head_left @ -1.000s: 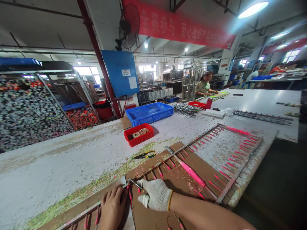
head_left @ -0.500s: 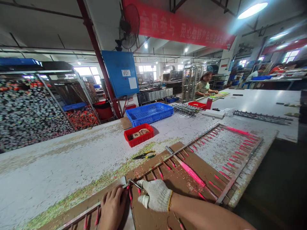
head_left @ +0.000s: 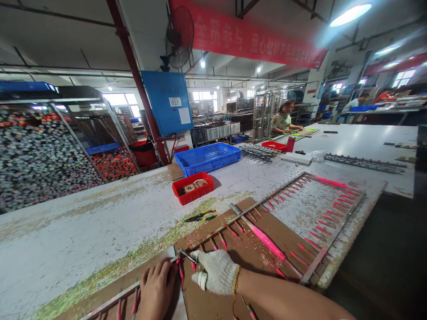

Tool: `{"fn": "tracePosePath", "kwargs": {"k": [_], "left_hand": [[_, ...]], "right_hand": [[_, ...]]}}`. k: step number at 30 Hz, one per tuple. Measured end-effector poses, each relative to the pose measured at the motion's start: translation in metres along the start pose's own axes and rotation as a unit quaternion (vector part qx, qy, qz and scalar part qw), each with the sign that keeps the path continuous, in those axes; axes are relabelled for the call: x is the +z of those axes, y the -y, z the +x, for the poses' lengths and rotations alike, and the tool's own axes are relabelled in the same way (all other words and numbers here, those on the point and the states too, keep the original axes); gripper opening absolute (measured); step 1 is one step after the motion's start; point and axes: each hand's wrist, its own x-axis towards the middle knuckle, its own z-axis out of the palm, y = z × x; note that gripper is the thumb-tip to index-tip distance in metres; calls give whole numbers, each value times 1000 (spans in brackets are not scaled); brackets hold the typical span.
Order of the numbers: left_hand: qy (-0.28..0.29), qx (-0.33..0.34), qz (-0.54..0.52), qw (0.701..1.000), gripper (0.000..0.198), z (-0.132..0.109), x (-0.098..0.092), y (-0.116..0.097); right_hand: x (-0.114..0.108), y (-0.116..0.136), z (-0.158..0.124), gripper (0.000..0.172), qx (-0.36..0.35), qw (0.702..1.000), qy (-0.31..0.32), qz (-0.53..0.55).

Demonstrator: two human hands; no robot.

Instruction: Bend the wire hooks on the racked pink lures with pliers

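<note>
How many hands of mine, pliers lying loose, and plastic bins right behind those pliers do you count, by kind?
Hands: 2, bare left hand and gloved right hand
Pliers: 1
Bins: 2, blue bin and red bin
Total: 5

The left hand (head_left: 156, 289) was bare, with its back turned upward and its fingers bent close together. The right hand (head_left: 216, 271), gloved in pale knit, had its fingers curled and directed to the left side. The right forearm (head_left: 283, 293) was bare and slanted from the lower right. The hands were near, not touching.
</note>
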Motion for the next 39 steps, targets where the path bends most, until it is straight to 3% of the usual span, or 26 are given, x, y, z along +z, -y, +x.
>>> {"fn": "tracePosePath", "kwargs": {"k": [39], "left_hand": [[0,10,4,1000,38,-2,7,5]], "right_hand": [[1,1,0,57,4,1000,-1,-7]]}}
